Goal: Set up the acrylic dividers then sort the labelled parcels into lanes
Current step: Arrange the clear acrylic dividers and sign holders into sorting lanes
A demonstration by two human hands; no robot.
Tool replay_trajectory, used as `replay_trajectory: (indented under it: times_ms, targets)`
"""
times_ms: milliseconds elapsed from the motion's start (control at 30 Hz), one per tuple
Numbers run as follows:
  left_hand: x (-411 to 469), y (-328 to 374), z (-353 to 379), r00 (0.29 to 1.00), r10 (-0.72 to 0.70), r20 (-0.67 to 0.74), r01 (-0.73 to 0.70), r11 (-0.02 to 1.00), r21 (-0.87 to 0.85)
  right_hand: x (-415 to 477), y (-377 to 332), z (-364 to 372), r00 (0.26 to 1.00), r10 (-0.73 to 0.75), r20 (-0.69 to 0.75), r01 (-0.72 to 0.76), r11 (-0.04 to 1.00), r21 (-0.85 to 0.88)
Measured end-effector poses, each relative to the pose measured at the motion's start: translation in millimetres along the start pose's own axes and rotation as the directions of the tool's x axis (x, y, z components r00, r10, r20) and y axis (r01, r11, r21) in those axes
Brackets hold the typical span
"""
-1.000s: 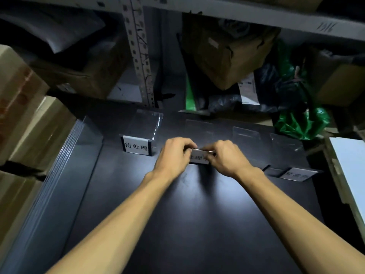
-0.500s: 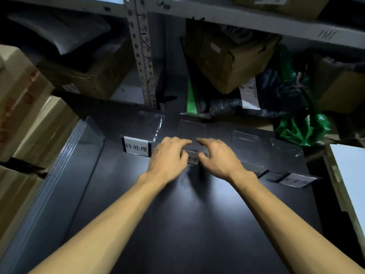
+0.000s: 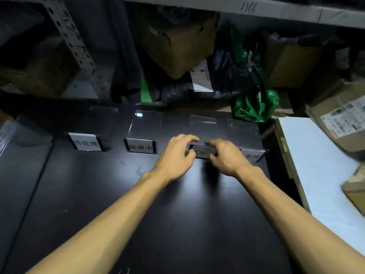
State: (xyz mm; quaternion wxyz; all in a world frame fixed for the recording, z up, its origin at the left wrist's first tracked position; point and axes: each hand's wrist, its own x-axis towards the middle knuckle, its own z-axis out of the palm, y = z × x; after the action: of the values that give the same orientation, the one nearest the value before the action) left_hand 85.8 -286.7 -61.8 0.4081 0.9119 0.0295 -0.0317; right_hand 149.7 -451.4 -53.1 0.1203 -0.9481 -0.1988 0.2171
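Observation:
Several clear acrylic dividers with white label fronts stand in a row across the far part of the black table (image 3: 138, 204). The first labelled divider (image 3: 87, 143) is at the left and the second labelled divider (image 3: 140, 147) stands beside it. My left hand (image 3: 175, 155) and my right hand (image 3: 225, 157) both grip the third labelled divider (image 3: 202, 153), one at each end, fingers curled over its top edge. A fourth labelled divider (image 3: 252, 155) sits just right of my right hand, partly hidden.
Cardboard boxes (image 3: 173, 42), black bags and a green bag (image 3: 254, 103) crowd the shelf behind the table. A white board (image 3: 320, 175) and a labelled parcel (image 3: 343, 123) lie at the right. A stack of grey sheets (image 3: 17, 155) sits at the left.
Both hands left the second divider, which now stands on its own, and moved right to grip the third divider. The view has shifted to the right.

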Motion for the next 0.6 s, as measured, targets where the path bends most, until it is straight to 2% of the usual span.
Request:
replay_trajectory:
  times_ms: [100, 233, 500, 600]
  targets:
    - [-3.7, -3.3, 3.4, 0.999, -0.031, -0.016, 0.031, 0.998, -0.047, 3.9, 1.2, 6.6, 0.998, -0.026, -0.05, 0.026, 1.0, 0.005]
    - [0.4, -7.2, -4.9, 0.998, -0.037, -0.053, 0.04, 0.996, 0.074, 10.8, -9.9, 11.3, 0.997, -0.064, -0.04, 0.064, 0.998, -0.013]
    - [0.6, -0.3, -5.2, 0.998, -0.058, -0.007, 0.058, 0.995, 0.084, 6.7, -19.3, 12.3, 0.995, -0.075, -0.062, 0.07, 0.994, -0.079]
    - [3.0, 10.9, -5.8, 0.998, -0.065, -0.02, 0.066, 0.995, 0.074, -4.0, -11.5, 0.3, 0.988, -0.071, -0.135, 0.06, 0.995, -0.084]
